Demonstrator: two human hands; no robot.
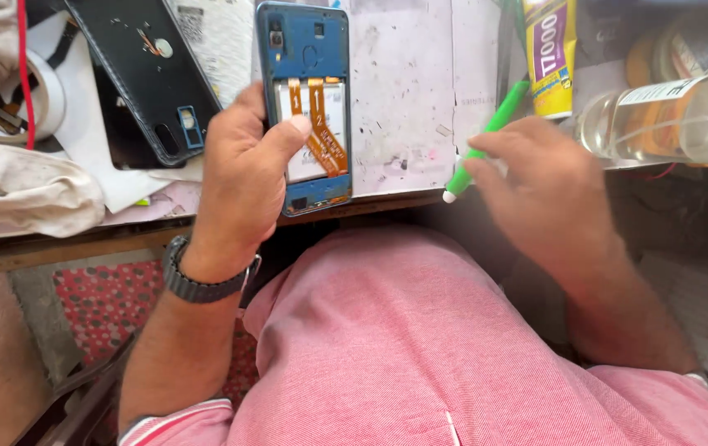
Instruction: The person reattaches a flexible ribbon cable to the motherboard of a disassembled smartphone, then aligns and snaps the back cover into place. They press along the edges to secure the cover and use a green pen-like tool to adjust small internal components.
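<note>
My left hand (pixel 242 169) grips an opened blue phone (pixel 304 49) with its back off, thumb resting on the white battery beside two orange ribbon cables (pixel 321 124). The phone stands upright over the worn white worktop (pixel 403 91). My right hand (pixel 540 177) holds a green tool with a white tip (pixel 486 140), angled down towards the table's front edge, a little right of the phone. A dark watch (pixel 197 285) is on my left wrist.
A black phone back cover (pixel 139 66) lies at the upper left, next to crumpled cloth (pixel 15 190) and a tape roll (pixel 40 91). A yellow glue tube (pixel 551 58) and a clear bottle (pixel 668 120) sit at the upper right. My pink shirt fills the foreground.
</note>
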